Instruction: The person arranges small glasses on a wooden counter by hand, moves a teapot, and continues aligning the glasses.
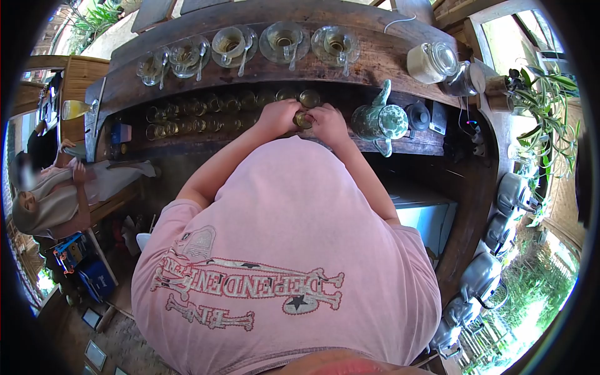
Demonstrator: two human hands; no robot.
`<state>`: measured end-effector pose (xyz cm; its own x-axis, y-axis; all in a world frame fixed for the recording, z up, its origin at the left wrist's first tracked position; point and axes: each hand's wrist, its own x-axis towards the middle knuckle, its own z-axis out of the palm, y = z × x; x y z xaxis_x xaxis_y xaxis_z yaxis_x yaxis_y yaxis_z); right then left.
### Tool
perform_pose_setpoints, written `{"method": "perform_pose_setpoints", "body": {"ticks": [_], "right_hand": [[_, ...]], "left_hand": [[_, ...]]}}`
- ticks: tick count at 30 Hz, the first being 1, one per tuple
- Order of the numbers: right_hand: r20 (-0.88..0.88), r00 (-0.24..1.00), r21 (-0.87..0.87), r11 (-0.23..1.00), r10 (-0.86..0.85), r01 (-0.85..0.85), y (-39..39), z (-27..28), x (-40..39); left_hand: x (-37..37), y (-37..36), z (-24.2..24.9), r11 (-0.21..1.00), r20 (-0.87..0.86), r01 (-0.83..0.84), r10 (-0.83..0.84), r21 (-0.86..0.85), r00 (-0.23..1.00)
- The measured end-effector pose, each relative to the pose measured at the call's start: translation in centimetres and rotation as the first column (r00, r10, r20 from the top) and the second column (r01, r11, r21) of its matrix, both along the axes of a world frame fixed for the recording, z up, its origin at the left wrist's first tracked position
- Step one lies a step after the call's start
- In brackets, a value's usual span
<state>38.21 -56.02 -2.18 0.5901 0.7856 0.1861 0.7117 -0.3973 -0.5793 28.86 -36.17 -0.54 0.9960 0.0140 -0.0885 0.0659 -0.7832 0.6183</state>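
Observation:
Close together over the lower shelf (387,142), my left hand (279,117) and my right hand (327,124) meet at a small glass (304,120). Fingers of both hands are closed around it, though part of the left hand's grip is hidden. Just behind my hands stands another glass (309,98). To their left, rows of small glasses (199,107) line the shelf. A green and white speckled enamel pitcher (382,120) is to the right of my right hand.
On the wooden counter (381,53) above, several glass cups (284,40) sit on saucers with spoons. A lidded jar of white contents (428,64) and a darker jar (464,80) stand at its right. Metal pots (481,275) line the right side. Two people (53,200) are at the left.

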Motion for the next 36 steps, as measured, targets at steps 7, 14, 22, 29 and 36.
{"method": "perform_pose_setpoints", "body": {"ticks": [7, 14, 22, 29, 36], "right_hand": [[-0.007, 0.999, 0.017, 0.999, 0.035, -0.035, 0.1, -0.2, 0.1], [-0.007, 1.000, 0.030, 1.000, -0.002, 0.003, 0.0, -0.8, 0.5], [0.010, 0.997, 0.017, 0.997, -0.072, 0.071, 0.2, 0.6, 0.1], [0.025, 0.997, -0.030, 0.997, -0.067, 0.068, 0.1, 1.0, 0.0], [0.020, 0.998, -0.043, 0.997, -0.059, 0.060, -0.1, 1.3, 0.0]], "left_hand": [[0.0, -0.2, 0.4, 1.000, -0.012, -0.015, 0.015, 0.003, 1.000], [0.1, -0.3, 0.9, 1.000, -0.049, -0.017, 0.018, 0.016, 0.999], [0.0, -0.3, 0.6, 1.000, -0.044, -0.015, 0.015, 0.001, 0.999], [0.0, -0.4, 0.9, 0.999, -0.039, -0.015, 0.016, 0.029, 0.999], [0.0, -0.2, 0.4, 1.000, 0.005, -0.010, 0.010, 0.006, 1.000]]}}
